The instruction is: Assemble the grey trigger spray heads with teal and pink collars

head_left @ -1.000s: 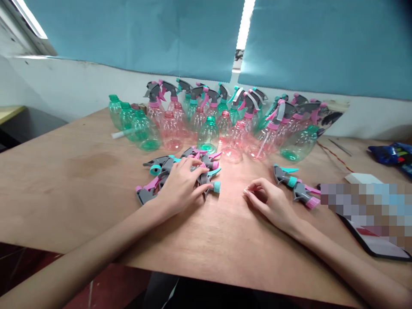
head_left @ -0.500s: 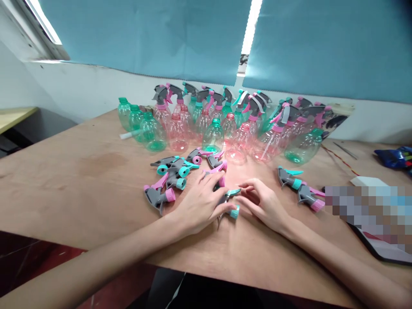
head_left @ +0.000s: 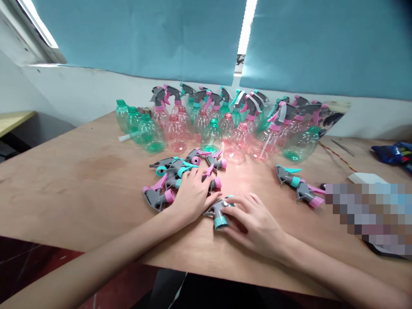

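My right hand [head_left: 254, 223] is closed over a grey spray trigger head with a teal collar [head_left: 218, 213] on the wooden table [head_left: 80, 189]. My left hand [head_left: 192, 194] lies flat with fingers spread beside it, resting against a pile of several grey trigger heads [head_left: 175, 174] with pink or teal collars. Behind the pile stands a cluster of several clear pink and green plastic spray bottles [head_left: 210, 128], some capped with trigger heads, some without.
Two more trigger heads [head_left: 298, 184] lie to the right of my hands. A white block [head_left: 365, 178], a blue packet [head_left: 394, 155] and thin red wires [head_left: 334, 156] lie at the far right. Blue blinds hang behind the table.
My left hand dragged a teal-collared trigger head out of the pile toward the table's near edge. My right hand moved left and closed on it. My left hand went back to the pile.
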